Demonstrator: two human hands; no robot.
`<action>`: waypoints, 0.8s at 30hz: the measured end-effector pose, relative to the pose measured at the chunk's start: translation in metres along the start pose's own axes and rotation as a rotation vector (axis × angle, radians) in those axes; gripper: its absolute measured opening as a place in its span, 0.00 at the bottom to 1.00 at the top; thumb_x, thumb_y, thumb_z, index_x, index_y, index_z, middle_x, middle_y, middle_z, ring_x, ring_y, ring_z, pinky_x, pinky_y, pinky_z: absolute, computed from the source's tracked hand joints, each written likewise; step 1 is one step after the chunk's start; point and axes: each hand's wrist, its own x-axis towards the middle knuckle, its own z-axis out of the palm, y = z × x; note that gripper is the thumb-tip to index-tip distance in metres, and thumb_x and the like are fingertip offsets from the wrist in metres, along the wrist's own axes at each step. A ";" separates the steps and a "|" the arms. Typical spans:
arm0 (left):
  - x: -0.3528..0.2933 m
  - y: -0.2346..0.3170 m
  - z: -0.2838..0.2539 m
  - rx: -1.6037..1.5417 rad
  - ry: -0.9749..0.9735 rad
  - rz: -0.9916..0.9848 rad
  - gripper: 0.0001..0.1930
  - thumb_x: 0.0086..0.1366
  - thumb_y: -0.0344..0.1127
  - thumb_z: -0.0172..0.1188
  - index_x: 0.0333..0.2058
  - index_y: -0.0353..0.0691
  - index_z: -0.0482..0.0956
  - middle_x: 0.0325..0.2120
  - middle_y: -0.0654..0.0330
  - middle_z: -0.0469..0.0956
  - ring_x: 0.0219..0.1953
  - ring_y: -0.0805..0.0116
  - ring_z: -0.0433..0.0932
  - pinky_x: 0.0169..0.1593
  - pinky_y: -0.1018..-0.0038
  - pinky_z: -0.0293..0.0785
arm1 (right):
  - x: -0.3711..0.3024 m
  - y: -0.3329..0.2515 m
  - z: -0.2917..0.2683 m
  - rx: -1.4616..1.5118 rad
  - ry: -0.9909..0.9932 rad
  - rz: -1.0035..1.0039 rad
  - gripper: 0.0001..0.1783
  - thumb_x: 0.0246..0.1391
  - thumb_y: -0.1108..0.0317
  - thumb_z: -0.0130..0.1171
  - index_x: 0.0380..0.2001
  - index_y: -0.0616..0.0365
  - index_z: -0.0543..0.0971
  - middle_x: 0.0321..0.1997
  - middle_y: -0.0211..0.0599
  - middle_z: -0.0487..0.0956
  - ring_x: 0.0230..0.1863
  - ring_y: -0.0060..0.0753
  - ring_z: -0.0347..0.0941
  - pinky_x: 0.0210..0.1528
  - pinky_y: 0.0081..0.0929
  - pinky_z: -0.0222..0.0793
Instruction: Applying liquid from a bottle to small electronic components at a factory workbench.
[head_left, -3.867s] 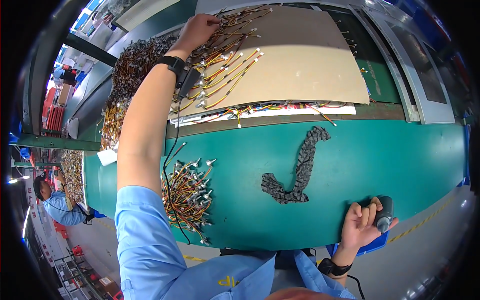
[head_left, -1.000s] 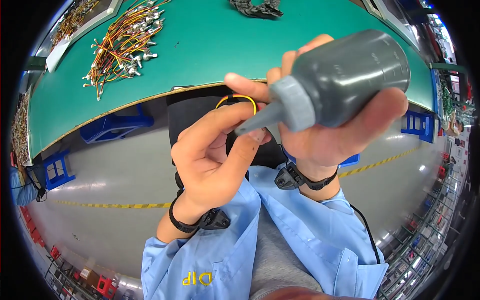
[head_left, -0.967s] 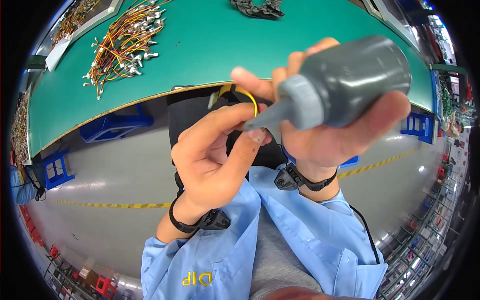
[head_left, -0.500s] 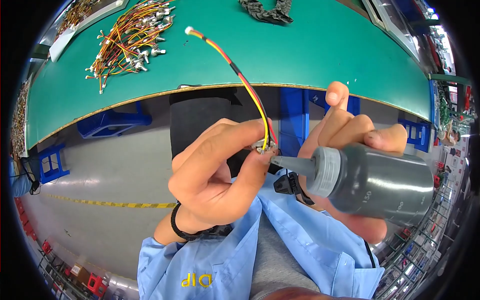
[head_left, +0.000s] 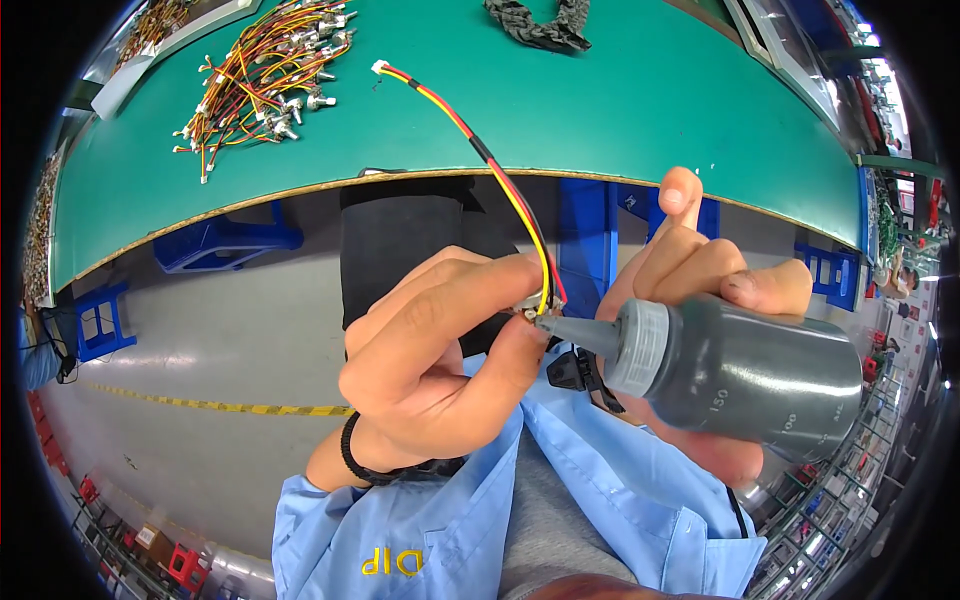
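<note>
Between thumb and forefinger, my left hand (head_left: 430, 355) pinches a small metal potentiometer (head_left: 533, 307), mostly hidden by the fingertips. Red, black and yellow wires (head_left: 505, 182) rise from its terminals and curve up to the left, ending in a white connector (head_left: 379, 67). My right hand (head_left: 690, 262) is wrapped round a dark squeeze bottle (head_left: 755, 372) held on its side, forefinger raised. The bottle's tapered nozzle (head_left: 580, 333) points left, its tip at the terminals where the wires join; whether it touches them I cannot tell.
A pile of similar wired potentiometers (head_left: 265, 85) lies on the green table (head_left: 600, 110) at the far left. A dark crumpled fabric band (head_left: 540, 25) rests at the far middle. Blue stools (head_left: 225, 242) stand below the table edge.
The bottle has shifted slightly left, bringing its nozzle tip to the wire joints. The potentiometer has moved a little right and down, and its wires lean slightly more to the right.
</note>
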 end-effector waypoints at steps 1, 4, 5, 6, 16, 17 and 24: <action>0.000 0.000 0.000 -0.001 -0.001 0.000 0.17 0.44 0.12 0.59 0.38 0.21 0.77 0.27 0.46 0.80 0.24 0.62 0.77 0.27 0.74 0.71 | 0.000 0.000 0.000 -0.001 0.001 0.000 0.46 0.44 0.27 0.58 0.46 0.62 0.65 0.18 0.30 0.65 0.17 0.21 0.55 0.56 0.50 0.44; 0.000 -0.001 0.000 0.010 -0.005 -0.004 0.18 0.44 0.12 0.59 0.38 0.21 0.77 0.26 0.46 0.80 0.23 0.62 0.77 0.27 0.73 0.71 | -0.001 0.002 0.001 -0.027 0.026 -0.034 0.46 0.44 0.27 0.58 0.46 0.61 0.65 0.18 0.30 0.65 0.17 0.22 0.56 0.56 0.50 0.44; 0.000 0.000 0.000 0.010 -0.005 -0.004 0.18 0.44 0.12 0.59 0.38 0.21 0.77 0.26 0.46 0.80 0.23 0.62 0.77 0.27 0.73 0.71 | -0.001 0.003 0.002 -0.027 0.026 -0.034 0.46 0.44 0.27 0.58 0.46 0.61 0.65 0.18 0.30 0.65 0.17 0.22 0.56 0.56 0.50 0.44; 0.000 0.000 0.000 0.012 -0.003 -0.009 0.17 0.44 0.13 0.60 0.38 0.21 0.77 0.26 0.46 0.80 0.23 0.62 0.77 0.27 0.73 0.71 | -0.002 0.003 0.003 -0.024 0.037 -0.040 0.46 0.44 0.27 0.58 0.46 0.61 0.65 0.18 0.30 0.65 0.17 0.22 0.56 0.56 0.50 0.44; 0.001 0.003 0.001 0.017 0.009 -0.040 0.17 0.44 0.12 0.61 0.37 0.21 0.77 0.26 0.46 0.80 0.24 0.62 0.77 0.27 0.74 0.71 | -0.004 0.005 0.003 -0.052 0.093 -0.057 0.46 0.44 0.28 0.58 0.47 0.61 0.64 0.18 0.29 0.66 0.18 0.22 0.57 0.57 0.50 0.44; 0.001 0.002 0.001 0.017 0.008 -0.041 0.17 0.44 0.12 0.61 0.37 0.21 0.77 0.26 0.46 0.80 0.24 0.62 0.77 0.27 0.74 0.71 | -0.004 0.005 0.002 -0.052 0.094 -0.057 0.46 0.44 0.28 0.58 0.47 0.61 0.64 0.18 0.29 0.66 0.18 0.22 0.57 0.57 0.50 0.44; 0.001 0.001 0.001 0.017 0.003 -0.049 0.17 0.44 0.12 0.60 0.37 0.20 0.77 0.26 0.46 0.80 0.24 0.62 0.78 0.27 0.74 0.72 | -0.007 -0.001 0.002 -0.098 0.096 0.015 0.47 0.44 0.26 0.55 0.47 0.62 0.63 0.17 0.29 0.65 0.15 0.24 0.59 0.57 0.51 0.46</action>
